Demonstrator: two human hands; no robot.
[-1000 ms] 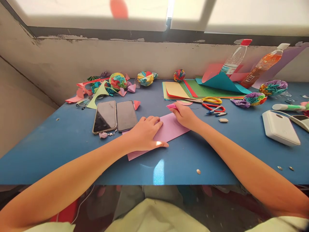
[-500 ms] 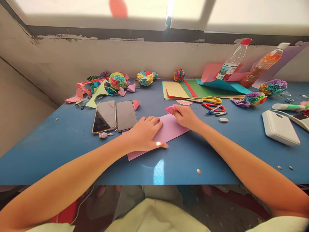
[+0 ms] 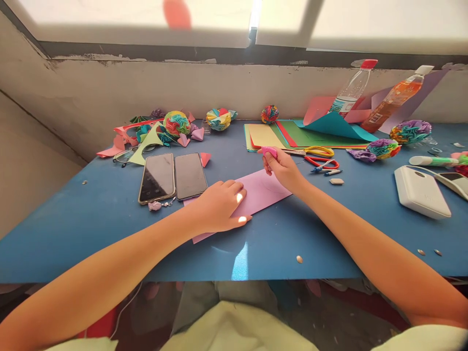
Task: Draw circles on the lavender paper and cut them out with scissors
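Pale purple paper [image 3: 258,192] lies at a slant on the table, with a faint curved line near its right end. My left hand [image 3: 221,207] rests flat on its left half, fingers stretched out and thumb apart. Over the paper's upper right edge, my right hand [image 3: 283,168] is closed around a small pink object [image 3: 269,151], perhaps plastic, whose exact kind I cannot make out. Two phones [image 3: 157,178] lie side by side just left of the paper, the nearer one touching or almost touching its corner.
Beyond my right hand lie yellow and red scissors [image 3: 319,152], blue pens [image 3: 323,166], a white eraser [image 3: 337,181] and stacked coloured sheets [image 3: 325,134]. Two bottles [image 3: 397,100] lean at the back right. A white power bank [image 3: 422,191] sits right; paper scraps [image 3: 146,146] lie back left.
My right hand has lifted off the paper and moved slightly right and up, still holding the pink object. My left hand stays on the paper; the view has shifted slightly.
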